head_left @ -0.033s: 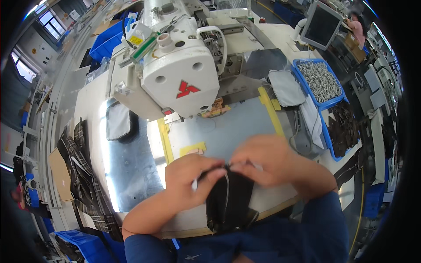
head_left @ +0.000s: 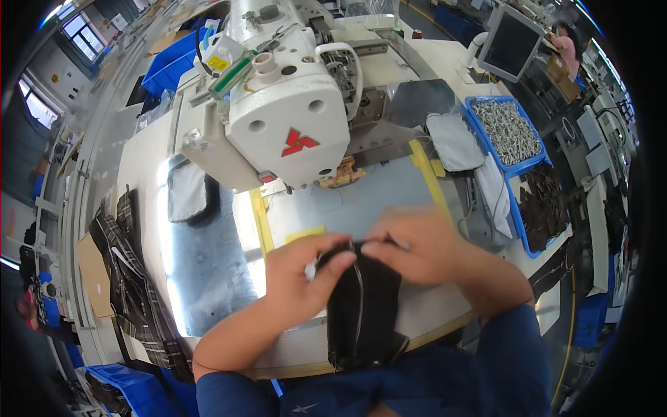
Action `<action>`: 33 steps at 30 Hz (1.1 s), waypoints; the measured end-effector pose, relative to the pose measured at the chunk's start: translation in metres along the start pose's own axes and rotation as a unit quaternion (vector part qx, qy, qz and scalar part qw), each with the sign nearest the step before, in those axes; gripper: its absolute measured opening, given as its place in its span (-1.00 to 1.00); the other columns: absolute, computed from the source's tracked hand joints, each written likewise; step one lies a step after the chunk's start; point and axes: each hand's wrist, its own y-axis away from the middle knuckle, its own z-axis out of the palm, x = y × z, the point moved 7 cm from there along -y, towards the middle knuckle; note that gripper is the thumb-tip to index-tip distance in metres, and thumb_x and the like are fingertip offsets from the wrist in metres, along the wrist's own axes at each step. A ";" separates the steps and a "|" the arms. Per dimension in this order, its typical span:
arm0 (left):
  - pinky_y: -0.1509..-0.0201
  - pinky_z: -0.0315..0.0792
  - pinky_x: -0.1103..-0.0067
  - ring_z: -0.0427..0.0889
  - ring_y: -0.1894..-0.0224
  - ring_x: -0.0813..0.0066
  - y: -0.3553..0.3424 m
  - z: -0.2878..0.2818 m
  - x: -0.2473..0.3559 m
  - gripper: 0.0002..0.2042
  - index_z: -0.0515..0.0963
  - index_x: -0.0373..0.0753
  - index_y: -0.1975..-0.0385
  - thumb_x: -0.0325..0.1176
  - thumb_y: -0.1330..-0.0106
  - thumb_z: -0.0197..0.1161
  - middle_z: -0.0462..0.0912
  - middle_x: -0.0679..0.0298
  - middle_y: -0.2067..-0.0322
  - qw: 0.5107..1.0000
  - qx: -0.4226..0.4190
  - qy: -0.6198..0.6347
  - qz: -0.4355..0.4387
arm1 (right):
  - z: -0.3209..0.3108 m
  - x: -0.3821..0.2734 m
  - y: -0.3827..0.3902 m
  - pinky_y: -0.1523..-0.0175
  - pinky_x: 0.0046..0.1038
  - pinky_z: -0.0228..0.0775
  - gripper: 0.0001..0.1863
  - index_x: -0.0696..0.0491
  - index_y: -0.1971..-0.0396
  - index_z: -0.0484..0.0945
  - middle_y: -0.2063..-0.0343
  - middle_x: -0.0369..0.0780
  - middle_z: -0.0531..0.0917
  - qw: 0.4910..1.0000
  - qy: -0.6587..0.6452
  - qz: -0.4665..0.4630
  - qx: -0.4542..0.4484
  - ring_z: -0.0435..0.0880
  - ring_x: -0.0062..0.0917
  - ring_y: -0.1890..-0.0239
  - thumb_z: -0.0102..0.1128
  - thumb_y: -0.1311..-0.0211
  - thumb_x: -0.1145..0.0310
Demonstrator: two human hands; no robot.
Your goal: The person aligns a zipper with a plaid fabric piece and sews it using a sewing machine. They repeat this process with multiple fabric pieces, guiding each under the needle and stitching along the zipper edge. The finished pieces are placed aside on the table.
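Head view: the left hand and the right hand hold a black cloth piece at its upper edge, near the front of the table. On both hands the fingers are closed in a pinch — thumb against fingertips, no visible gap. A whitish scrap shows at the left hand; whether it is attached to the cloth cannot be told. The cloth hangs toward the person, with a pale line down its face.

Change noted: compared with the preceding picture, both hands stand slightly farther from the body, and the cloth's gripped edge has come with them. In my judgement this is a small adjustment of the grip; the work remains at the handling stage, as the cloth is apart from the sewing machine head.

Containers: right of the machine, a blue tray is filled with silvery metal fittings. Just beside it, a second blue tray holds dark brown strips. At lower left, a blue crate contains dark material — kind not discernible.
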 end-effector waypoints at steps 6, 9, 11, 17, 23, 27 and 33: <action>0.22 0.57 0.46 0.74 0.45 0.07 0.001 0.029 -0.071 -0.21 0.12 -0.37 -0.58 -0.42 -0.43 0.40 0.75 0.08 0.48 0.944 -0.111 -0.052 -0.306 | 0.027 0.118 -0.037 0.08 -0.12 0.56 -0.66 0.20 0.17 0.76 0.30 0.06 0.76 0.972 0.096 0.212 -0.026 0.74 0.04 0.22 0.42 -0.33 0.19; 0.22 0.58 0.31 0.70 0.48 0.04 -0.001 0.033 -0.071 -0.16 0.10 -0.37 -0.60 -0.35 -0.40 0.43 0.70 0.01 0.53 0.936 -0.134 -0.170 -0.279 | 0.029 0.136 -0.047 0.12 -0.10 0.56 -0.64 0.20 0.20 0.77 0.38 0.10 0.74 0.975 0.143 0.169 -0.008 0.74 0.05 0.25 0.46 -0.27 0.17; 0.11 0.59 0.24 0.74 0.34 0.04 -0.006 0.033 -0.069 -0.16 0.20 -0.39 -0.56 -0.30 -0.34 0.49 0.77 -0.01 0.37 0.907 -0.176 -0.259 -0.280 | 0.027 0.137 -0.056 0.10 -0.06 0.56 -0.64 0.21 0.21 0.77 0.36 0.14 0.74 0.973 0.150 0.174 -0.007 0.74 0.10 0.22 0.47 -0.24 0.17; -0.44 0.40 0.21 0.53 -0.35 -0.03 -0.020 0.045 -0.046 -0.15 0.53 -0.42 -0.32 0.13 -0.18 0.54 0.54 -0.05 -0.33 0.893 -0.160 -0.413 0.077 | 0.023 0.137 -0.069 -0.09 -0.01 0.58 -0.59 0.30 0.27 0.75 0.27 0.19 0.75 0.968 0.155 0.196 -0.039 0.73 0.16 0.13 0.42 -0.25 0.17; -0.49 0.40 0.21 0.54 -0.35 -0.09 -0.033 0.054 -0.060 0.08 0.45 -0.56 -0.34 0.40 -0.10 0.43 0.54 -0.14 -0.32 0.910 -0.228 -0.341 0.056 | 0.018 0.136 -0.065 -0.04 -0.01 0.57 -0.61 0.26 0.28 0.71 0.25 0.13 0.75 0.956 0.175 0.227 -0.058 0.74 0.10 0.12 0.43 -0.25 0.16; -0.47 0.42 0.20 0.52 -0.36 -0.10 -0.031 0.057 -0.065 0.09 0.44 -0.57 -0.35 0.41 -0.12 0.42 0.49 -0.18 -0.36 0.903 -0.239 -0.353 0.059 | 0.012 0.125 -0.051 -0.09 -0.08 0.51 -0.63 0.15 0.18 0.64 0.11 -0.01 0.70 0.974 0.159 0.153 0.045 0.69 -0.01 -0.02 0.47 -0.23 0.17; -0.44 0.43 0.20 0.51 -0.34 -0.13 -0.036 0.055 -0.066 0.05 0.48 -0.57 -0.28 0.38 -0.07 0.47 0.47 -0.22 -0.36 0.908 -0.245 -0.333 0.061 | 0.028 0.081 -0.029 -0.21 -0.17 0.48 -0.54 0.17 0.06 0.61 -0.05 -0.03 0.64 0.960 0.262 -0.098 -0.029 0.64 -0.11 -0.12 0.48 -0.21 0.15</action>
